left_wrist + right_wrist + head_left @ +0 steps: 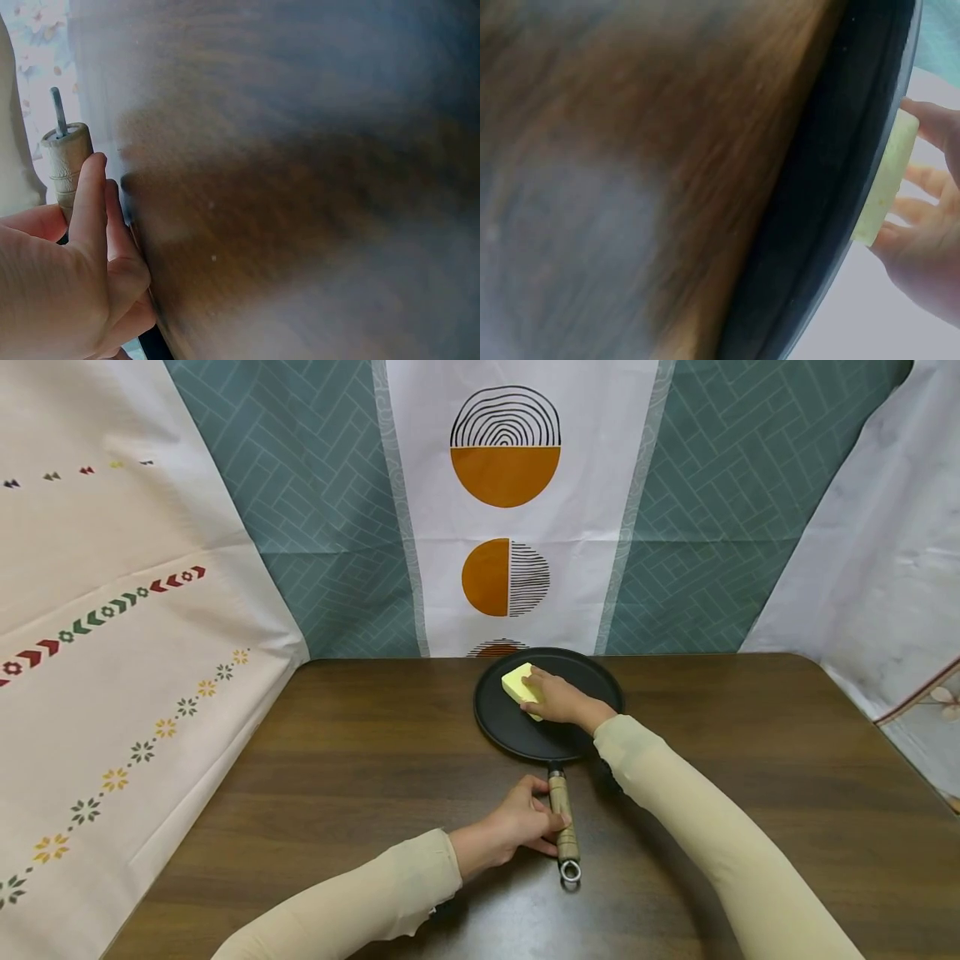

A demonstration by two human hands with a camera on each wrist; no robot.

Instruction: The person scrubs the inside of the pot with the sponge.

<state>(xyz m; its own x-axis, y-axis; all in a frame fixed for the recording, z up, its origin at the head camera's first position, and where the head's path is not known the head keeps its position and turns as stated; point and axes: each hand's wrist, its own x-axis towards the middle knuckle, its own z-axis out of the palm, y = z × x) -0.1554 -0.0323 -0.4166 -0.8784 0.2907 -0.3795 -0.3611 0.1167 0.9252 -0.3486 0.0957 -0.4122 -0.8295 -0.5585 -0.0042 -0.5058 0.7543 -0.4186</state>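
Note:
A flat black pan [517, 737] lies toward the far edge of the table, its wooden handle [559, 795] pointing at me. My left hand [510, 827] grips that handle from the left, thumb across the top. In the left wrist view the handle's end with its metal ring [58, 112] sticks out past the fingers. Over the pan, my right hand [562, 700] holds a pale yellow sponge [516, 682] against the cooking surface. From the right wrist view, thumb and fingers are spread along the sponge [889, 176], whose flat side meets the pan [829, 161].
The brown wooden table [375, 735] extends to both sides of the pan. Behind it hangs a teal and white cloth [322, 502] with orange circles. An embroidered cream cloth [150, 635] borders the left side, and a white cloth [885, 552] the right.

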